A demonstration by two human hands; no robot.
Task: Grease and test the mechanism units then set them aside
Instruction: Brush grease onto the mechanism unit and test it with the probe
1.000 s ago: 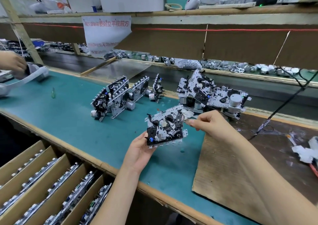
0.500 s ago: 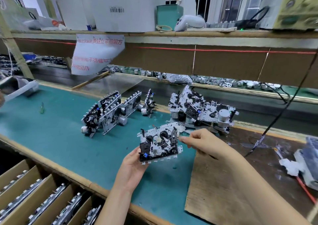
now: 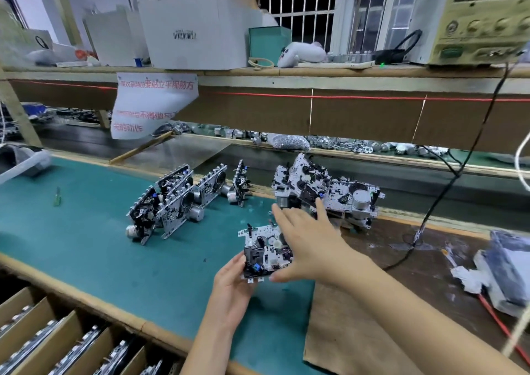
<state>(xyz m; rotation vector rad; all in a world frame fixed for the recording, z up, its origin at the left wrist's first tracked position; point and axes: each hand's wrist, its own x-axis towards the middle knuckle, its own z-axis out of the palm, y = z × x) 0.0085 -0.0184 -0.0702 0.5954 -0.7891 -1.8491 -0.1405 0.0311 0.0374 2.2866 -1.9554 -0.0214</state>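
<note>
Mechanism unit (image 3: 265,252), silver-black, gear-studded.

The mat (image 3: 86,254) is teal, the mechanism units (image 3: 172,202) silver and black, the cardboard sheet (image 3: 329,346) brown

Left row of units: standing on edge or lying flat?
On edge: the row of units stands tilted on the green mat.

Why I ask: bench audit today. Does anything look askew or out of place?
The paper sign hangs crooked off the shelf, its corner curling. Farther right, the heaped mechanism units lie jumbled, unlike the leaning row.
</note>
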